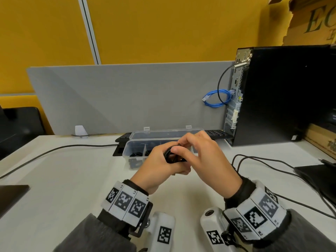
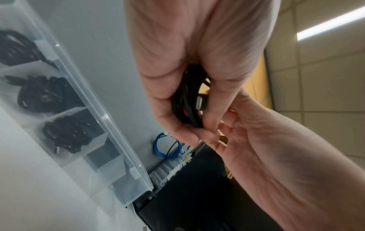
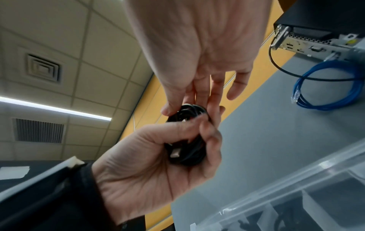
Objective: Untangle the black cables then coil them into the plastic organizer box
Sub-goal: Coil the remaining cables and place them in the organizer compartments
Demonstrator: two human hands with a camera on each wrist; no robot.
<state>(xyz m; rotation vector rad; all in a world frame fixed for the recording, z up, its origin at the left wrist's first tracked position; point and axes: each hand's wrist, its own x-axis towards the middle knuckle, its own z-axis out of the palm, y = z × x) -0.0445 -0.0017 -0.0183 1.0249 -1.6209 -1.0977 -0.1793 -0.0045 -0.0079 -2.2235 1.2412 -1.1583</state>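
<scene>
A small coil of black cable (image 1: 171, 157) is held above the white table, in front of the clear plastic organizer box (image 1: 125, 151). My left hand (image 1: 158, 168) grips the coil from below, fingers curled round it (image 3: 185, 150); a metal connector (image 2: 200, 101) shows at the coil's edge. My right hand (image 1: 205, 155) pinches the top of the coil (image 3: 187, 110) between thumb and fingers. The box stands open, its lid (image 1: 163, 134) tipped back. Coiled black cables (image 2: 43, 95) lie in three of its compartments.
A black computer tower (image 1: 281, 95) stands at the right with a blue network cable (image 1: 216, 99) hanging from its back. A keyboard (image 1: 216, 133) lies behind the box. Loose black cables (image 1: 263, 160) cross the table on the right, another (image 1: 54, 150) on the left. A grey divider (image 1: 127, 97) closes the back.
</scene>
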